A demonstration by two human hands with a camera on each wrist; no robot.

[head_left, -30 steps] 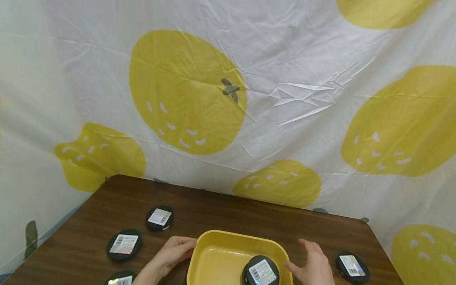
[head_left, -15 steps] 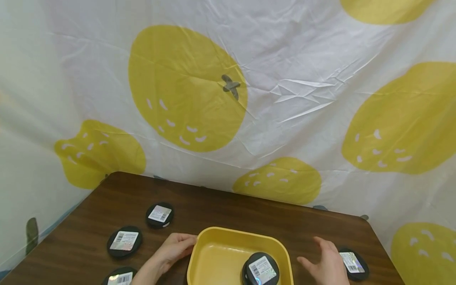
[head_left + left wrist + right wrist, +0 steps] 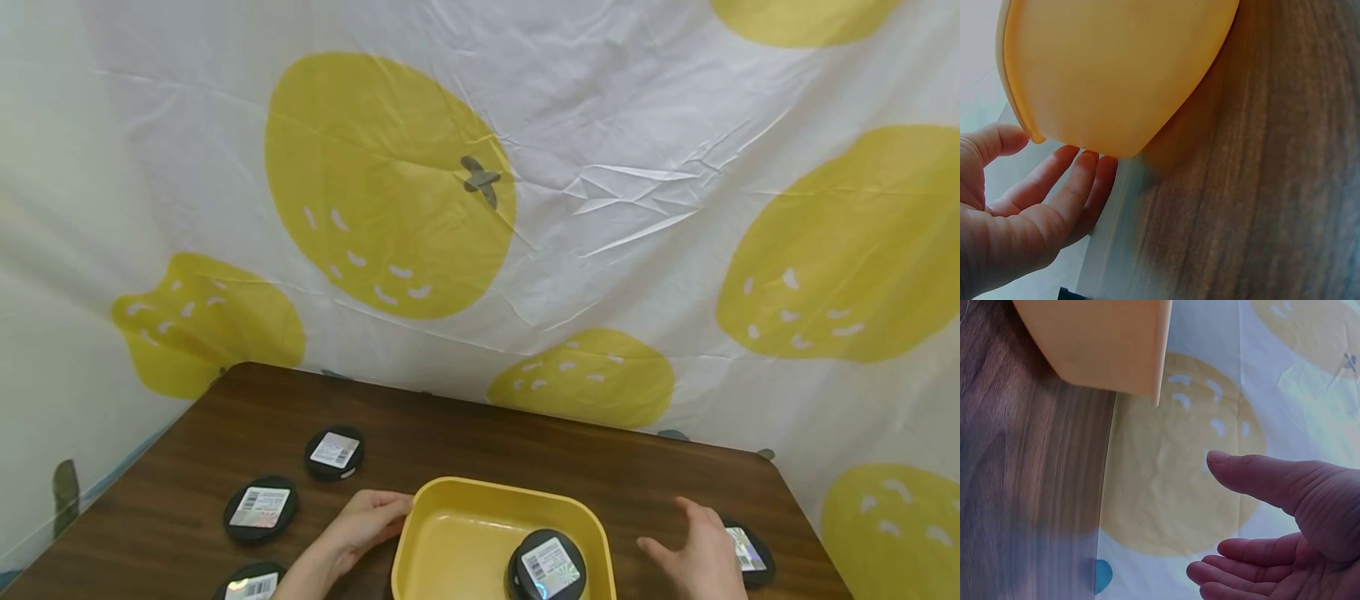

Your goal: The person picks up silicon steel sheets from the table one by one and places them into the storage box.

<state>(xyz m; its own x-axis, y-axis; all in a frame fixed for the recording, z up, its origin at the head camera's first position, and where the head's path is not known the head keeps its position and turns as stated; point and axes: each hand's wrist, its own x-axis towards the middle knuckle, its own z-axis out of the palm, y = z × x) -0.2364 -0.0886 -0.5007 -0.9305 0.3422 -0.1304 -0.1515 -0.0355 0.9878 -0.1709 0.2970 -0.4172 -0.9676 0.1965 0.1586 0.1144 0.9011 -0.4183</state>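
Observation:
A yellow rectangular bin [image 3: 450, 533] stands at the table's front, its near side cut off by the head view. Inside it, toward the right, lies a flat round black disc [image 3: 551, 565] with a white barcode label, seemingly on top of another. My left hand [image 3: 363, 525] touches the bin's left side. In the left wrist view its fingertips [image 3: 1088, 156] rest against the outer wall and the thumb is at the rim. My right hand [image 3: 697, 550] is apart from the bin, thumb and fingers spread around nothing. Partly behind it lies another labelled black disc [image 3: 752, 554].
To the left on the brown wooden table [image 3: 465, 433] lie three more labelled black discs: a far one [image 3: 334, 452], a middle one [image 3: 261, 509] and a near one [image 3: 251, 583]. A white curtain [image 3: 600, 250] with yellow fruit prints hangs behind the table.
My right hand has moved away from the bin to the right, now partly covering the right-hand disc. My left hand has stayed at the bin's left side.

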